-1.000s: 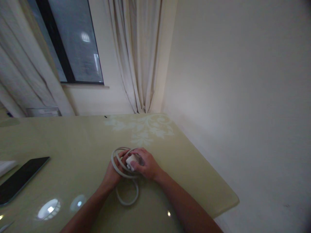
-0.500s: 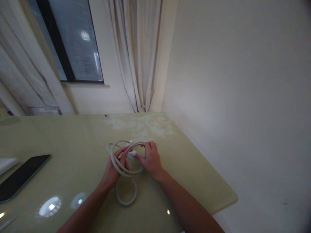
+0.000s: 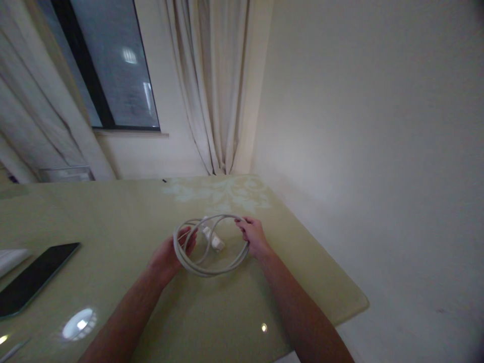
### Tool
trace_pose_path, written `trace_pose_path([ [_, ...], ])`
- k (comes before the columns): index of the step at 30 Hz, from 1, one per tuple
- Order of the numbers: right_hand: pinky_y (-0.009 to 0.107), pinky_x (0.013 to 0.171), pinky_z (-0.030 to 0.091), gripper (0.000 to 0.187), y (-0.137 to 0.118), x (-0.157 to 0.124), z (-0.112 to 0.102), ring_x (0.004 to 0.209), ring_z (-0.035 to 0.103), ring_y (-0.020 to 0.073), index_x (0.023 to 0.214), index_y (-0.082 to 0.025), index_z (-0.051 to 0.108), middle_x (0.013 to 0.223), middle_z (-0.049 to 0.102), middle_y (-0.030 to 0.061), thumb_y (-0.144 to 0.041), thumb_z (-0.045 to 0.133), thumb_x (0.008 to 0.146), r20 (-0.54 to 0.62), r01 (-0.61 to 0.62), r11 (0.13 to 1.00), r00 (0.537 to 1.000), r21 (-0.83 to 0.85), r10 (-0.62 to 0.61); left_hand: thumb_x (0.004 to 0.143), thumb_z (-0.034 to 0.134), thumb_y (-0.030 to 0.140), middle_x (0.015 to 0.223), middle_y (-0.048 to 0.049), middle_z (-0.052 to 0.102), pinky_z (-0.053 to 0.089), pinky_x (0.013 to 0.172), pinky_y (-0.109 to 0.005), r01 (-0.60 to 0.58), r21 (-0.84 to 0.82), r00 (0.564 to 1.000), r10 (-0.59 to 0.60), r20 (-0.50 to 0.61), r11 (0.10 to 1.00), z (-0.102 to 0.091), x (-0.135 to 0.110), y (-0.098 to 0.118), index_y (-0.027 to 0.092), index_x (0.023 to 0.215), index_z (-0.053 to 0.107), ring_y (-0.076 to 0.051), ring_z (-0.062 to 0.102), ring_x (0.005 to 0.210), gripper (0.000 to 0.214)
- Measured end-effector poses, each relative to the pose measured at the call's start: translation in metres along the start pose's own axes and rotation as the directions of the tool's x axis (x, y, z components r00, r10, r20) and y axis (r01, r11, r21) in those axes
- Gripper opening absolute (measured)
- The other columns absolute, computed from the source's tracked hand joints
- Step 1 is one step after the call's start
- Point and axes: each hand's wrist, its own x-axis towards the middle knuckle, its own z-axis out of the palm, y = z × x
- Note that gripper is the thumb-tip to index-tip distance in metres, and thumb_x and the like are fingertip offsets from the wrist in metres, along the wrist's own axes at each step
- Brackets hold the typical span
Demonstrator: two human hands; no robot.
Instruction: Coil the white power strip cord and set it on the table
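A white cable (image 3: 212, 274) hangs in wide round loops between my two hands, above the pale green tabletop. My left hand (image 3: 172, 254) is closed around the left side of the loops, its fingers inside the ring. On the right side, my right hand (image 3: 254, 236) grips the strands between thumb and fingers. A white plug (image 3: 215, 241) shows within the ring, near my left fingertips; whether it touches the table is hard to tell.
At the left lies a dark flat tablet-like object (image 3: 36, 277) beside a white object (image 3: 11, 259). The tabletop (image 3: 313, 282) meets the wall (image 3: 359, 151) along its right side. A curtain (image 3: 215, 91) hangs behind the far edge. A white corner (image 3: 289, 357) shows at the bottom.
My right hand has moved to the right, away from my left hand, and the cable loops are now wider. The small loop that hung below has been drawn up into the coil.
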Motion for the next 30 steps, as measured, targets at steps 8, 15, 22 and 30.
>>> trace_pose_path([
  [8, 0.017, 0.037, 0.015, 0.026, -0.007, 0.014, -0.016, 0.039, 0.021, 0.0028, 0.075, -0.019, 0.056, 0.05, 0.037, -0.0132, -0.029, 0.08, 0.074, -0.065, -0.141, 0.929, 0.983, 0.343, 0.173, 0.109, 0.041, 0.023, 0.049, 0.01, 0.04, 0.034, 0.035, -0.016, -0.044, -0.153, 0.992, 0.061, 0.109, 0.987, -0.005, 0.004, 0.023, 0.006, 0.106, 0.066, -0.005, 0.037, 0.033, 0.03],
  [15, 0.017, 0.036, 0.02, 0.042, -0.014, 0.028, -0.041, 0.036, 0.019, 0.0055, 0.072, -0.024, 0.037, 0.045, 0.024, -0.0153, -0.045, 0.061, 0.1, -0.289, 0.01, 0.909, 0.949, 0.417, 0.122, 0.102, 0.057, 0.026, 0.042, 0.0133, 0.027, 0.029, 0.037, -0.018, -0.269, 0.016, 0.959, 0.269, -0.093, 0.963, -0.024, 0.021, 0.041, 0.021, 0.068, 0.04, -0.004, 0.024, 0.03, 0.038],
  [22, 0.023, 0.041, 0.03, 0.037, -0.01, 0.041, -0.065, 0.036, 0.03, 0.0095, 0.07, -0.025, 0.047, 0.044, 0.031, -0.0126, -0.047, 0.059, 0.097, -0.446, 0.056, 0.986, 0.895, 0.157, 0.02, 0.092, 0.062, 0.037, 0.045, 0.0146, 0.028, 0.025, 0.038, -0.017, -0.377, 0.235, 0.889, 0.421, -0.181, 0.896, -0.046, 0.028, 0.053, 0.018, 0.083, 0.057, -0.005, 0.023, 0.034, 0.022],
  [30, 0.042, 0.103, 0.048, 0.034, -0.012, 0.023, -0.04, 0.124, 0.06, 0.031, 0.111, -0.016, 0.072, 0.123, 0.072, 0.018, -0.03, 0.071, 0.08, -0.412, 0.269, 0.902, 0.819, -0.338, -0.399, 0.076, 0.073, 0.064, 0.059, 0.0034, 0.06, 0.037, 0.046, -0.024, -0.458, 0.565, 0.814, 0.579, -0.044, 0.686, -0.045, 0.028, 0.041, 0.015, 0.102, 0.073, -0.012, 0.048, 0.047, 0.055],
])
